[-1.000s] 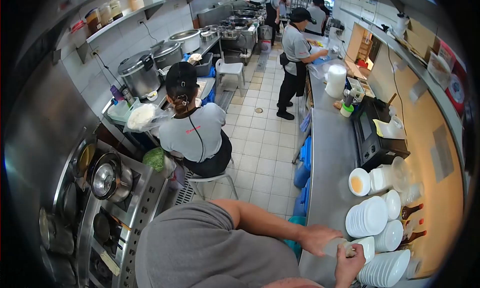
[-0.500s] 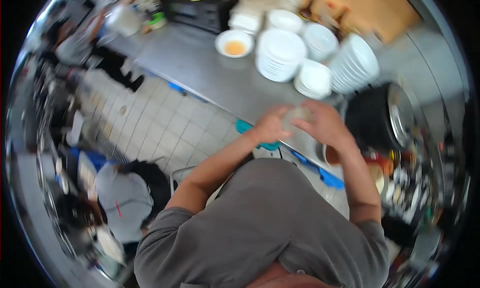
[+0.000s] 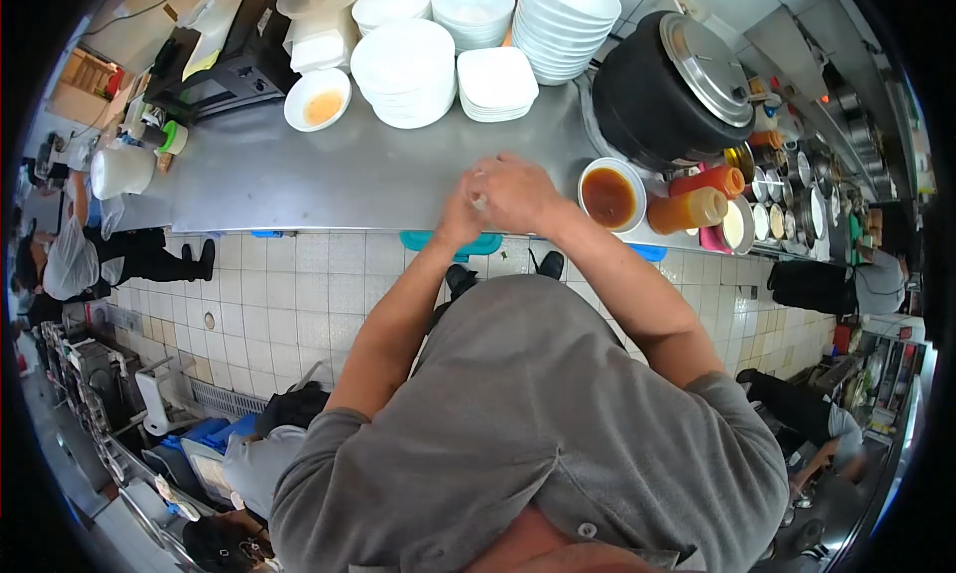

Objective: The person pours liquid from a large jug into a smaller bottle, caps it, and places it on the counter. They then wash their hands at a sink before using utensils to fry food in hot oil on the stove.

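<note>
Since half a second ago both hands have drawn together: the left hand [image 3: 456,215] and right hand [image 3: 522,193] were spread around a pale translucent item [image 3: 480,203], and now their fingers overlap and cover most of it. The view has also swung round, so the counter [image 3: 289,175] runs straight across.

Both hands look curled around the item, which sits between them above the near edge of the counter; its shape is hidden, and I cannot tell which hand bears more of the grip. Handling it well would mean light, even pressure from both sides, since it looks thin, and keeping it over the metal rather than the floor.

Just right of the right hand is a bowl of brown sauce [image 3: 609,197], now in full sight, so that wrist and elbow need care. Farther right lie an orange bottle [image 3: 687,212] and a red bottle [image 3: 707,182]. Beyond the hands, on the far side, stand square dishes [image 3: 497,80] and round bowls [image 3: 405,67], with a black cooker [image 3: 652,95] to their right.
</note>
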`<action>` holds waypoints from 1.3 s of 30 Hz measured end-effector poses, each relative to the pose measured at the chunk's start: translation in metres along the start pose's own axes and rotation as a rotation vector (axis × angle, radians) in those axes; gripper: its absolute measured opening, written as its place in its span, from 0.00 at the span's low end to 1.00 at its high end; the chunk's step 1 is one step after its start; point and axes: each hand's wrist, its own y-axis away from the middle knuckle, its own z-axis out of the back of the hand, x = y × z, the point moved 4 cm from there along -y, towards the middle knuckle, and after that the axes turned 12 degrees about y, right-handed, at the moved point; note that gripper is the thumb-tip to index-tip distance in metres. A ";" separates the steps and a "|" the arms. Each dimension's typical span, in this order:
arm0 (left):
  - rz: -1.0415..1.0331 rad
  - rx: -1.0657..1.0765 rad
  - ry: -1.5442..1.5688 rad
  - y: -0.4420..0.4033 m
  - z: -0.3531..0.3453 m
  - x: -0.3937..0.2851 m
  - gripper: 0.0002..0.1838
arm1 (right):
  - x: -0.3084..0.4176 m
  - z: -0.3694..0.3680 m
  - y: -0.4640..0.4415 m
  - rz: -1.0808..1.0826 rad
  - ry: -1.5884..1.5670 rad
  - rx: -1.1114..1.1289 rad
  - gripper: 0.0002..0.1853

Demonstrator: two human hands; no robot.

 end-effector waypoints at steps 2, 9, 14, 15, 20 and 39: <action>0.087 0.021 0.112 -0.001 -0.001 -0.001 0.35 | 0.011 0.025 0.001 -0.184 -0.044 0.005 0.18; 0.087 -0.002 -0.142 -0.001 0.007 0.052 0.39 | 0.015 0.023 -0.008 -0.073 0.030 -0.009 0.20; 0.270 -0.073 0.092 0.004 0.007 0.039 0.40 | 0.001 0.019 -0.025 -0.233 -0.006 0.120 0.16; 0.268 -0.095 0.078 0.001 0.009 0.030 0.40 | -0.003 0.014 -0.029 -0.179 0.023 0.208 0.14; 0.190 -0.059 -0.148 0.000 0.011 0.023 0.42 | -0.006 0.019 -0.018 0.146 0.017 0.052 0.14; 0.351 0.028 -0.174 -0.015 0.008 0.034 0.33 | -0.062 0.005 -0.022 0.459 -0.165 -0.168 0.13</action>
